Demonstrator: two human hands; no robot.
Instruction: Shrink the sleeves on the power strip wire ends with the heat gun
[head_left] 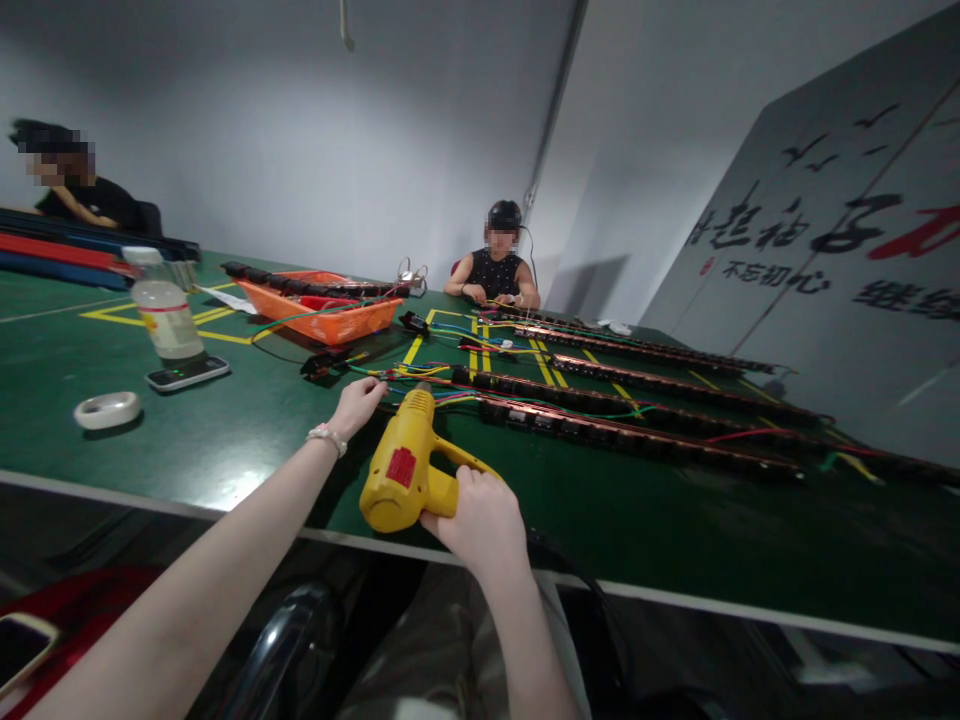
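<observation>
My right hand (480, 520) is closed around the handle of a yellow heat gun (405, 465) with a red label. Its nozzle points away from me toward a bundle of coloured wires (442, 385) on the green table (225, 440). My left hand (358, 402), a bracelet on the wrist, reaches forward beside the gun's nozzle; its fingers are curled at the near end of the wires, pinching something I cannot make out. Long dark power strips (637, 435) lie in rows just beyond the wires.
An orange tray (330, 310) of parts stands at the back left. A plastic bottle (165, 310), a phone (187, 373) and a tape roll (107, 409) lie at the left. One person sits across the table, another at the far left. The table's near edge runs below my hands.
</observation>
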